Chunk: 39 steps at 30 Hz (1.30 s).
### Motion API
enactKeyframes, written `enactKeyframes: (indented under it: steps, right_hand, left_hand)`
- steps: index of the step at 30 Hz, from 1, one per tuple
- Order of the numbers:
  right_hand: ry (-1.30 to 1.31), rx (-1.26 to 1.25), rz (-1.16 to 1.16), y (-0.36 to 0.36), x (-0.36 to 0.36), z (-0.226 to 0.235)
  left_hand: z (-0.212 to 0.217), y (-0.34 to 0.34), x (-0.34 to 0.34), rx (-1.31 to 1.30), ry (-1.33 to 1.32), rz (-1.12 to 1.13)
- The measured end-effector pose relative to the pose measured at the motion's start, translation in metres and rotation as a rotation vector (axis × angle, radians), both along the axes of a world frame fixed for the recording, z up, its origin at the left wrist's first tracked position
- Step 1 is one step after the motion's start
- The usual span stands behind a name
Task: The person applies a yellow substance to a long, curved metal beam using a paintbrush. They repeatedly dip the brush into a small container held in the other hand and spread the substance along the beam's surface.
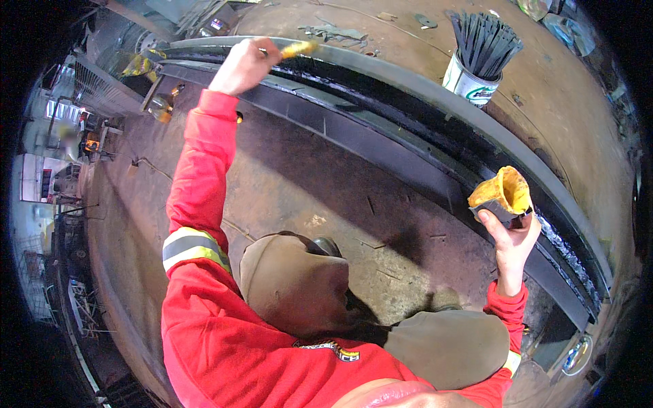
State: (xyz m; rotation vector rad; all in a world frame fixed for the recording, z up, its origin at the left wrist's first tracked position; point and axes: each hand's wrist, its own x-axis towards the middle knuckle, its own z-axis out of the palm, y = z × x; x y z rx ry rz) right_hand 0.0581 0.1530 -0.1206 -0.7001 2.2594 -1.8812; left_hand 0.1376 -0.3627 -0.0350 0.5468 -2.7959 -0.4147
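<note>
A worker in a red sweatshirt (262, 350) and drab brown trousers (292, 285) crouches, knees apart, over a stained workshop floor (313, 221), hands well apart on either side of a long dark steel beam (415, 115). The left hand (241, 66), at 11 o'clock, is closed around a short yellow-ended tool (299, 49), which points toward 12 o'clock above the beam's far end; whether the yellow end is bristle or handle is too small to tell. The right hand (515, 246), at 3 o'clock, grips a yellow-smeared cup (505, 190) by its dark grey lower part, thumb in front, the cup tilted with its mouth turned up and to the right. The beam, bent into an arc by the lens, sweeps from 11 o'clock round to 4 o'clock, with glossy black stretches along its length. Beyond it, between 1 and 2 o'clock, a white bucket (469, 80) stands packed with dark flat strips (484, 44), upright and fanned at the top. Thin dark scraps (333, 32) lie on the ground at 12 o'clock. A silver-and-yellow reflective band (195, 248) circles the left sleeve at 8 o'clock.
</note>
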Motion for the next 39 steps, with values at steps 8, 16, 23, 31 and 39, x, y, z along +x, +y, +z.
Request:
enactKeyframes:
  steps: [8, 16, 23, 31, 39]
  right_hand:
    - [-0.031, -0.018, -0.019, 0.0, 0.001, -0.001]
    - [-0.036, -0.022, -0.012, -0.001, 0.005, 0.001]
    - [-0.047, -0.074, -0.01, 0.003, 0.008, 0.003]
    - [-0.007, -0.055, -0.003, 0.0, 0.005, 0.003]
    - [-0.047, -0.104, -0.014, 0.003, 0.009, 0.015]
  left_hand:
    - [-0.014, 0.045, 0.014, 0.223, 0.056, -0.209]
    - [-0.023, 0.123, -0.009, 0.028, 0.03, -0.293]
    - [0.034, 0.075, -0.028, -0.417, -0.015, -0.229]
    - [0.034, 0.114, -0.062, -0.42, -0.21, -0.625]
    - [0.043, 0.142, -0.1, -0.131, -0.18, -0.555]
